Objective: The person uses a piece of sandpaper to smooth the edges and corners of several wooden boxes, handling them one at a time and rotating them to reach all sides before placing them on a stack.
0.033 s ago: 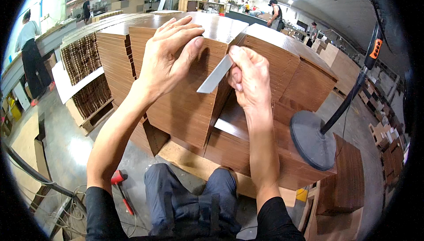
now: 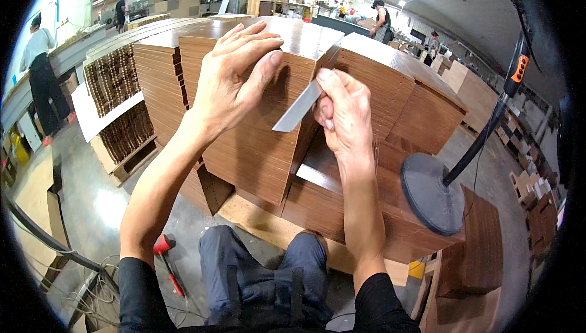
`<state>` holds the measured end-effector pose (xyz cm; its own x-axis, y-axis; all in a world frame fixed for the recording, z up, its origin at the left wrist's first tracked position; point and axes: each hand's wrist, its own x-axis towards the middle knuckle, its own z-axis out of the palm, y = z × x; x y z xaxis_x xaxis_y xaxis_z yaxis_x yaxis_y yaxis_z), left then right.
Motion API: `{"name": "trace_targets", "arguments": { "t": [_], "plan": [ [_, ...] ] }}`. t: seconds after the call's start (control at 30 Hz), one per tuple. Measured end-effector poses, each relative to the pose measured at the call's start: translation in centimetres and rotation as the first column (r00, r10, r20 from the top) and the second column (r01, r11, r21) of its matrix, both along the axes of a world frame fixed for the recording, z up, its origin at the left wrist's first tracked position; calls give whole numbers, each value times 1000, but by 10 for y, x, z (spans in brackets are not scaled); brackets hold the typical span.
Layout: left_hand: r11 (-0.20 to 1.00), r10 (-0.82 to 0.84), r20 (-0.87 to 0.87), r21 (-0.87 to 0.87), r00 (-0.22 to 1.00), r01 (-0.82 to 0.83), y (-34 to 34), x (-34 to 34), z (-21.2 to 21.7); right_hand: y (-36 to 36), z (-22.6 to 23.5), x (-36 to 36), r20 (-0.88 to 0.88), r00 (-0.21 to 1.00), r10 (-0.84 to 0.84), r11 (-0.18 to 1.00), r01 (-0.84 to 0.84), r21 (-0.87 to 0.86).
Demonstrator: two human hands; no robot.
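Observation:
My right hand (image 2: 345, 104) pinches a flat grey blade (image 2: 297, 107) with a slanted end, which points down and left. It is held in front of the near right corner of a tall stack of brown wood-grain panels (image 2: 253, 131). My left hand (image 2: 241, 70) rests on the front top edge of that stack, fingers stretched out over the top board and thumb apart. Nothing shows in the left hand. The part of the blade inside my right fingers is hidden.
More brown panel stacks (image 2: 390, 89) stand on the right, with a round grey stand base (image 2: 431, 192) on a lower one. A red mallet (image 2: 162, 245) and cables (image 2: 91, 302) lie on the floor at lower left. Several people work farther off.
My right hand and the blade have shifted very slightly downward. My left hand stays in place on the stack.

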<state>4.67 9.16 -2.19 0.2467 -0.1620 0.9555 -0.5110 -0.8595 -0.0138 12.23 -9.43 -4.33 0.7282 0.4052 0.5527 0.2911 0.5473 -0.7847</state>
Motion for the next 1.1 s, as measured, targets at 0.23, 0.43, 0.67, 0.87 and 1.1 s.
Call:
{"name": "trace_targets", "arguments": {
  "t": [0.23,0.43,0.67,0.87,1.1],
  "plan": [
    [1000,3,31,2,1000,-3,0,3,-2,-3,10,-1,38,997,66,996,-68,50],
    [1000,1,59,14,998,-2,-2,4,-3,-2,-44,0,-13,998,-58,996,57,-64],
    [1000,-19,119,-6,993,20,-1,9,-3,-4,-31,0,-51,998,49,999,-48,15],
    [1000,-11,53,5,999,11,4,7,-4,-3,-40,-5,116,974,-194,977,203,-66],
    [990,141,146,-16,979,-140,-13,-25,-25,-12,-105,-16,-25,974,-226,972,224,-67]
  ]
}}
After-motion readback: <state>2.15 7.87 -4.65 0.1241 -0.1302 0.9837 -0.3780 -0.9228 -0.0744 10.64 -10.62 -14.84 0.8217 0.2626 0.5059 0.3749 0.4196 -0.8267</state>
